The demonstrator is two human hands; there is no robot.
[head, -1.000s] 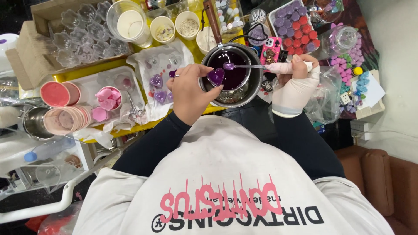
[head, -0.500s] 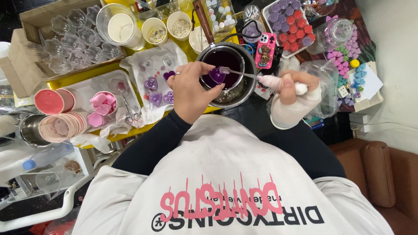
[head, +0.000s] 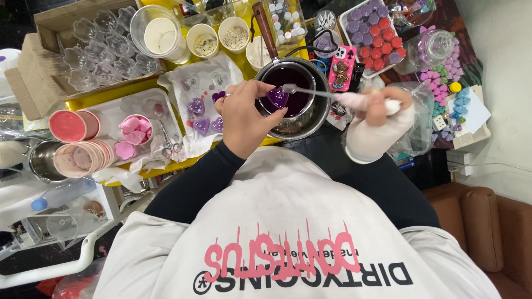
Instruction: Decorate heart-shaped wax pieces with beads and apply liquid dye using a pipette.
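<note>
My left hand [head: 244, 119] pinches a small purple heart-shaped mould [head: 277, 98] over a metal pot [head: 310, 119] of dark purple liquid. My right hand [head: 382, 108], in a white wrap, holds the pink handle of a long metal spoon [head: 310, 92] whose tip rests at the heart mould. On the white cloth [head: 183, 83] to the left lie three filled purple hearts [head: 201, 125].
A yellow tray [head: 111, 88] carries pink cups [head: 83, 158], tweezers and clear moulds [head: 100, 50]. Round tubs [head: 160, 33] stand behind. A pink phone [head: 339, 66] and trays of purple and red pieces [head: 377, 33] lie right. A brown seat [head: 487, 221] is at lower right.
The view has shifted a little. My right hand has brought the spoon's tip to the heart mould, which stays over the pot in my left hand.
</note>
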